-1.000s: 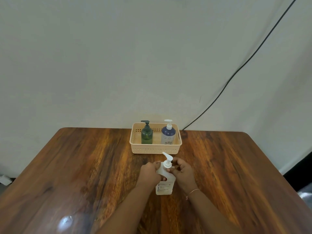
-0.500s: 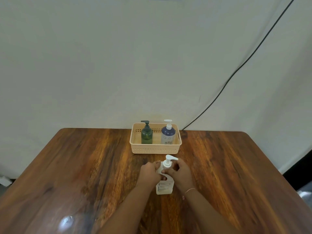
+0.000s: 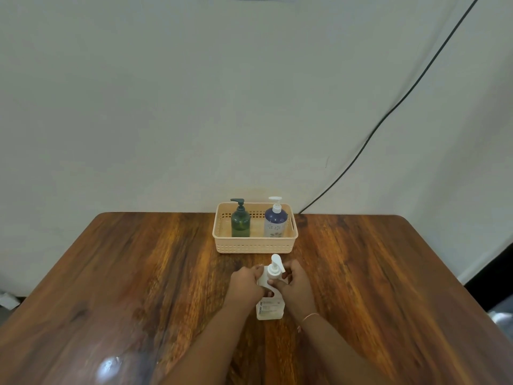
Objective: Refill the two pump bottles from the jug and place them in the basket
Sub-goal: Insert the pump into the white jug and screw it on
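Left hand [image 3: 245, 283] clasps the jug [image 3: 270, 300] shoulder; right hand [image 3: 295, 283] pinches its pump head [image 3: 274, 266]. Jug stands on the worktop [image 3: 138, 273], near the basket [image 3: 254, 247] holding the green bottle [image 3: 240, 222] and blue bottle [image 3: 275, 223]. Steady the body firmly; turn only the collar, keeping the jug upright.

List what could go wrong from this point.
1. Both hands, left hand and right hand, work the white pump on the jug; a hard twist might tip it.
2. Liquid could spill on the wooden table.
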